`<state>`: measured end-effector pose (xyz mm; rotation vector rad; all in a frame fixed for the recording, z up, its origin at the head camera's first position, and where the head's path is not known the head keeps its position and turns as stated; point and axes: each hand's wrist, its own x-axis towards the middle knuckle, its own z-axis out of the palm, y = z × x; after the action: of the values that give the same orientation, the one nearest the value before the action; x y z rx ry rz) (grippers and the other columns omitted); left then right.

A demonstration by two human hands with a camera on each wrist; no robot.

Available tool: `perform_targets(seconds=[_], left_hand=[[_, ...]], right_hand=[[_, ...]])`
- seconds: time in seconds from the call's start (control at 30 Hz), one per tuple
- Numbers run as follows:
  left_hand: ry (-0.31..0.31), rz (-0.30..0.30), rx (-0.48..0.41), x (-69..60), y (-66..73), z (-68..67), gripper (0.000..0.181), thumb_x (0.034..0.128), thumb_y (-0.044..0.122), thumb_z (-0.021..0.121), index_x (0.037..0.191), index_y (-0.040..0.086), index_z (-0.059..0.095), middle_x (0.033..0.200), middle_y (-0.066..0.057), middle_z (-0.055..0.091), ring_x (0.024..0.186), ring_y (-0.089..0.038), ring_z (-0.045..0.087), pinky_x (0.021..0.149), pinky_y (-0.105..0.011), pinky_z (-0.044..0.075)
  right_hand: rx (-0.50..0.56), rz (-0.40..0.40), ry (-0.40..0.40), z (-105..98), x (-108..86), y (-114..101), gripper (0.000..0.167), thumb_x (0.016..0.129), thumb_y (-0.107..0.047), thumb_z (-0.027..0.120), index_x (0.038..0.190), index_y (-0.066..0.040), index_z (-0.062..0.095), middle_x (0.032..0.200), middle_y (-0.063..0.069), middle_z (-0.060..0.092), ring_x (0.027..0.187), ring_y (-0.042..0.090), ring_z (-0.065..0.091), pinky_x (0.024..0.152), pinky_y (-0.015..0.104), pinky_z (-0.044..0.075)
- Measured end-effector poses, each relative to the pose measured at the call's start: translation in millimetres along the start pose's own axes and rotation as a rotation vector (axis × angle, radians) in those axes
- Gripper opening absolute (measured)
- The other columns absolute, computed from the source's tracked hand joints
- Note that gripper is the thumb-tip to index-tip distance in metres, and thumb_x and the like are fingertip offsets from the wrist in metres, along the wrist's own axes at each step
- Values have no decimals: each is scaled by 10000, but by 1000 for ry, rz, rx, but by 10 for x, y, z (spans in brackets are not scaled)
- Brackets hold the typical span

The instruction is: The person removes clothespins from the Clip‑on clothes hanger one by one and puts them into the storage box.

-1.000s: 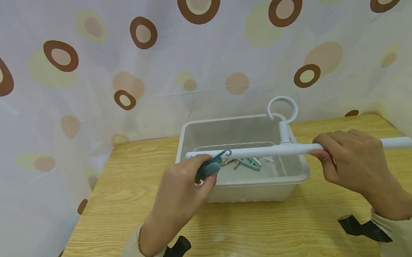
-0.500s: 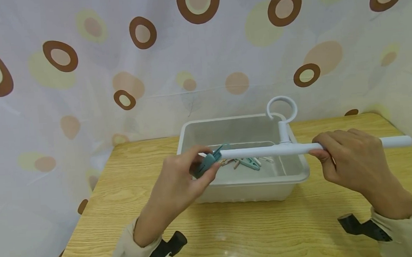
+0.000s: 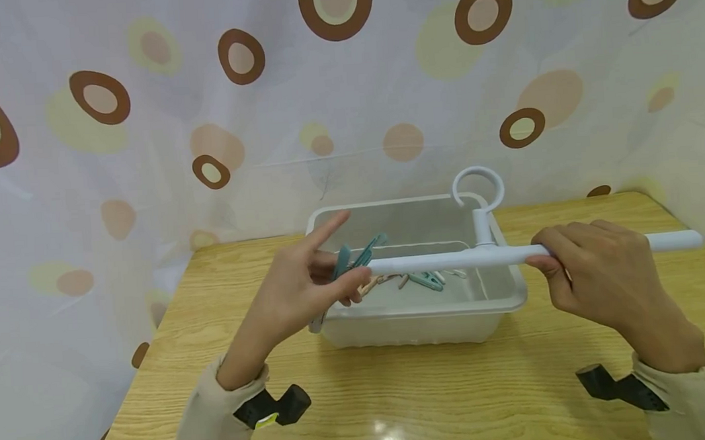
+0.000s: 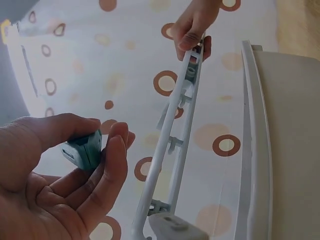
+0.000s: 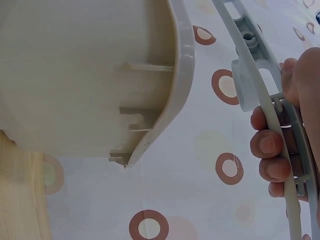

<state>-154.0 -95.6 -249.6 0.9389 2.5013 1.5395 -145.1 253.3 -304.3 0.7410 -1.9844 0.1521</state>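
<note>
My right hand (image 3: 601, 285) grips the long bar of a white hanger (image 3: 452, 261) right of its ring-shaped hook (image 3: 498, 184). The right wrist view shows those fingers (image 5: 272, 155) wrapped round the bar. At the bar's left end, my left hand (image 3: 290, 288) holds a teal clothespin (image 3: 341, 261), its index finger raised away. In the left wrist view, the clothespin (image 4: 86, 150) sits between thumb and fingers, apart from the hanger (image 4: 172, 115). A pale grey piece (image 4: 177, 229) is at the hanger's near end in that view.
A translucent white bin (image 3: 419, 327) stands on the wooden table (image 3: 460, 395) beneath the hanger. Inside it lie several clothespins, including a teal one (image 3: 427, 281). Behind the table hangs a patterned curtain (image 3: 296, 95).
My left hand has shifted slightly left, its index finger has lifted and straightened, and the teal clothespin has turned in its hold. My right hand has barely moved.
</note>
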Motion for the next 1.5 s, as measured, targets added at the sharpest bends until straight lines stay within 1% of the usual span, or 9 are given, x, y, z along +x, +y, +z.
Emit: perform_targets(seconds=[0.1,0.23,0.33,0.5,0.7,0.87,1.1,1.33,1.5], left_hand=[[-23,-26,-52,40,-8,-66,722,895,110,686,1500,52,297,745,-63,716,659,-227,695,661,-388,562],[-38,-19,-101,109,-39,-154,665,903,47,657,1478,10,325,816,-144,721,660,-286,691,650,-386,565],[-42,-18,-113,161,-66,-207,636,911,33,639,1469,-1,335,864,-169,721,668,-309,687,650,-379,567],[-61,-31,-154,231,-118,-280,582,919,36,627,1443,22,372,858,-175,716,664,-260,686,656,-407,565],[-71,-41,-222,292,-197,-338,412,924,43,623,1304,9,470,861,-200,704,651,-240,669,649,-379,561],[-48,-46,-176,352,-218,-373,293,923,56,630,1191,-3,529,823,-136,713,655,-245,674,657,-387,563],[-22,-46,-71,440,-170,-433,246,927,94,634,1140,-6,561,829,-131,719,669,-285,684,668,-388,565],[-20,-76,-32,513,-156,-477,240,930,116,638,1124,-11,577,842,-130,720,670,-238,689,678,-403,566],[-24,-94,-28,556,-199,-473,216,928,116,641,1098,-6,586,844,-133,719,676,-247,690,683,-415,565]], right_hand=[[2,4,-3,1,-5,1,498,1018,-390,358,707,-55,556,527,8,473,395,168,368,389,440,398],[6,11,-10,-1,-13,-1,500,1019,-397,356,704,-62,553,525,-4,462,399,157,359,389,433,394],[7,15,-13,-4,-18,-2,501,1018,-400,355,700,-67,550,523,-12,454,401,150,355,388,428,389],[7,12,-8,-6,-20,0,499,1018,-393,356,699,-64,553,520,-11,452,398,149,358,391,434,397],[6,8,-4,-7,-17,4,494,1017,-384,363,698,-60,556,522,-10,454,401,143,359,396,428,397],[4,7,0,-12,-13,-3,501,1021,-390,357,697,-61,553,519,-11,451,399,144,362,389,422,389],[6,2,-1,-10,-10,-11,510,1025,-403,350,693,-70,547,514,-22,435,397,144,356,374,408,372],[4,-1,1,-15,-10,-13,501,1023,-393,356,695,-66,550,513,-18,432,397,147,362,374,409,373],[7,1,-2,-19,-8,-18,500,1022,-394,358,698,-66,552,516,-18,444,401,157,377,389,427,396]])
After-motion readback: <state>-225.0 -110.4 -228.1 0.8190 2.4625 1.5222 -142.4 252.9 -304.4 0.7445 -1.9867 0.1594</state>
